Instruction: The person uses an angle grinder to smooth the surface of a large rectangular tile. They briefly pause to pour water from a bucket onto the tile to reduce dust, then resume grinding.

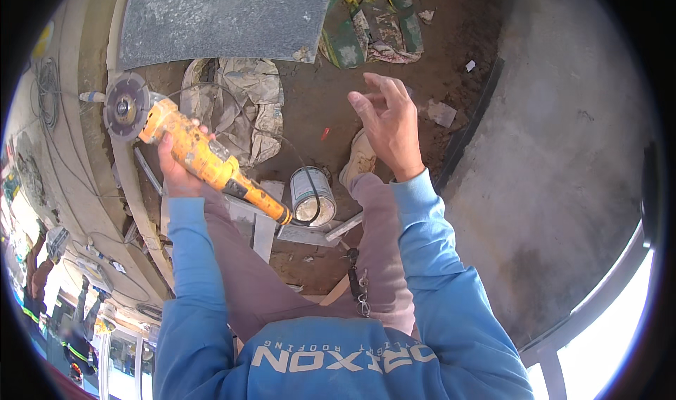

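Note:
My left hand (182, 162) is wrapped round the body of a yellow angle grinder (204, 157), which is tilted with its cutting disc (127, 107) up at the left. A dark cord runs from the tool's rear end near a white tin (313, 196). My right hand (386, 118) is raised in the air over the dirt floor, fingers apart and slightly curled, holding nothing. Beyond both hands lies a large grey slab (222, 20). A crumpled pale sack (257, 108) is on the ground just past the grinder.
A green and yellow sack (373, 27) lies at the far side. Tile offcuts (264, 234) surround the tin between my legs. A grey concrete wall (556, 153) rises on the right. Cables (49, 94) trail along the left ledge, and people (77, 347) stand at the lower left.

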Motion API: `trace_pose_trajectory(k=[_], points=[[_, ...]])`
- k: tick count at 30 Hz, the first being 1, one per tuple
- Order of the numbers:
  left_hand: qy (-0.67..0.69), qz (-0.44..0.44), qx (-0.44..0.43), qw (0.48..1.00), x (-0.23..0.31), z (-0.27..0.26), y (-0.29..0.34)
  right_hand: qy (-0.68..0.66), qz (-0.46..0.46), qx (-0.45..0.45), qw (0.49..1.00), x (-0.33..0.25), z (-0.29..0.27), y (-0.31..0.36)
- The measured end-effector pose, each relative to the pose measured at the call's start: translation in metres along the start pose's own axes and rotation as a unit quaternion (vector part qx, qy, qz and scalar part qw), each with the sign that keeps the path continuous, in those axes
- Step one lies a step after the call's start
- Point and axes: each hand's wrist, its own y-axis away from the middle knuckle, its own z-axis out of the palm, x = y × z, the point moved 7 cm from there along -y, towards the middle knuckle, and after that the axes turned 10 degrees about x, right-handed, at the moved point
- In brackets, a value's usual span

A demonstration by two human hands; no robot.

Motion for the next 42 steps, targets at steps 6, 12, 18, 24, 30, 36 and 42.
trace_pose_trajectory(k=[6, 12, 18, 24, 30, 36, 42], points=[[-0.034, -0.045, 0.058, 0.997, -0.032, 0.072, 0.040, -0.255, 0.265, 0.031, 0.929, 0.078, -0.004, -0.084], [-0.050, -0.063, -0.028, 0.996, -0.082, 0.134, 0.025, -0.338, 0.348, 0.079, 0.871, 0.140, -0.017, -0.063], [-0.028, -0.082, -0.055, 0.995, -0.115, 0.117, -0.039, -0.252, 0.315, 0.028, 0.914, 0.154, 0.034, -0.044], [-0.076, -0.088, -0.023, 0.993, -0.095, 0.087, -0.085, -0.140, 0.016, -0.068, 0.988, 0.095, 0.097, -0.067], [-0.026, -0.008, -0.090, 0.996, -0.057, 0.090, -0.107, -0.048, -0.194, -0.082, 0.976, 0.055, 0.137, -0.053], [-0.005, 0.040, -0.111, 0.993, -0.033, 0.091, -0.085, -0.006, -0.237, -0.013, 0.971, 0.052, 0.139, -0.065], [0.043, 0.033, -0.139, 0.989, -0.039, 0.088, -0.050, -0.181, -0.121, -0.132, 0.967, 0.042, 0.153, -0.055]])
